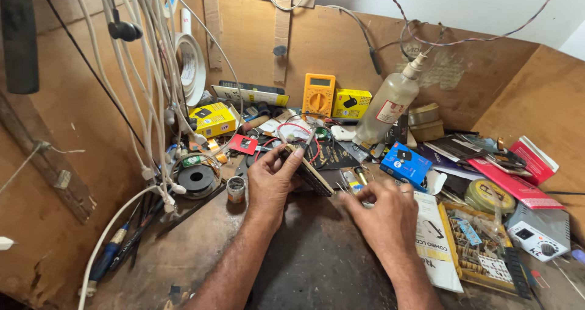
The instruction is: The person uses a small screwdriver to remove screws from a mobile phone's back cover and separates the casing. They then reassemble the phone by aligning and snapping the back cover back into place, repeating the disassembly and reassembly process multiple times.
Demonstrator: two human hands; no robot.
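The left hand (271,179) reaches forward from a bare forearm, fingers curled round a small circuit board (309,171), thumb pressed on its upper edge; the board is held tilted, edge-on, above the middle of the bench (311,261). Red and black wires run from the board's far end. The right hand (382,215) lies just right of the board, palm down, fingers bent together low over the bench; what they pinch, if anything, I cannot tell. Beyond the board stands a yellow multimeter (319,94), with a yellow box (351,103) beside it and a tilted plastic bottle (388,108) to the right. Right of the board lies a blue box (405,164). Left of the board sit a solder spool (196,177) and hanging white cables (146,78).
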